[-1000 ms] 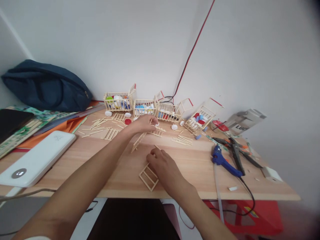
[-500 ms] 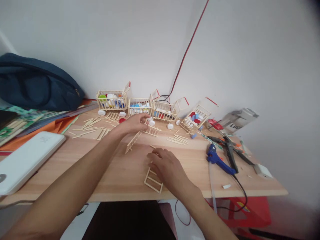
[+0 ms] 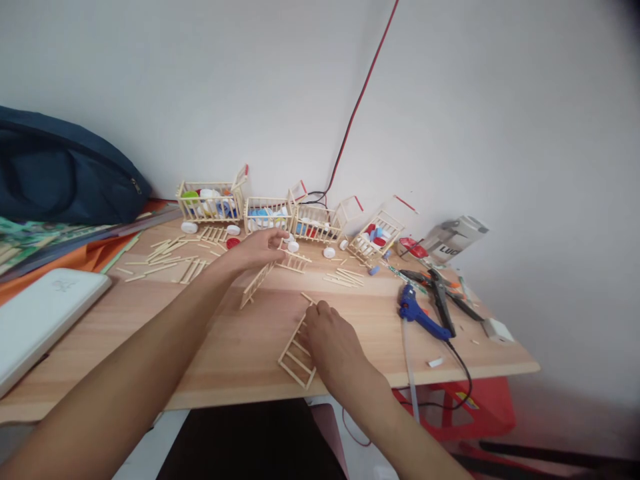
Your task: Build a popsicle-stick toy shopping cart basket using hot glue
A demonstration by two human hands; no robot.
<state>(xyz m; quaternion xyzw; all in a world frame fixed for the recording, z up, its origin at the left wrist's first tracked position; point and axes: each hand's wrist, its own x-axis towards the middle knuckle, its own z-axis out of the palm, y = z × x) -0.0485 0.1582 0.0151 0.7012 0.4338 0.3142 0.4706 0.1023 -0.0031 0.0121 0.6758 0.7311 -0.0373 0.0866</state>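
Observation:
My left hand (image 3: 263, 247) is at mid-table, its thumb and fingers curved around the upper end of a small wooden-stick lattice panel (image 3: 256, 285) that stands tilted on edge. The exact contact is hidden behind the hand. Beside its fingertips is another stick lattice panel (image 3: 294, 262). Nearer the front edge, my right hand (image 3: 330, 337) has its fingers closed over the right side of a ladder-like stick frame (image 3: 296, 363), which lies on the tabletop. A loose stick (image 3: 309, 298) pokes out just beyond those fingers.
Several miniature stick carts (image 3: 210, 203) filled with coloured pieces line the wall. Loose sticks (image 3: 160, 257) are scattered at left, with more sticks (image 3: 345, 277) at centre. A blue glue gun (image 3: 423, 317) and pliers (image 3: 443, 303) lie right. A white power bank (image 3: 55, 313) and dark bag (image 3: 65, 170) occupy the left.
My right hand's fingers have closed in on the ladder-like frame. The left hand stays at the standing panel. The whole view has shifted slightly, so the scene appears farther left.

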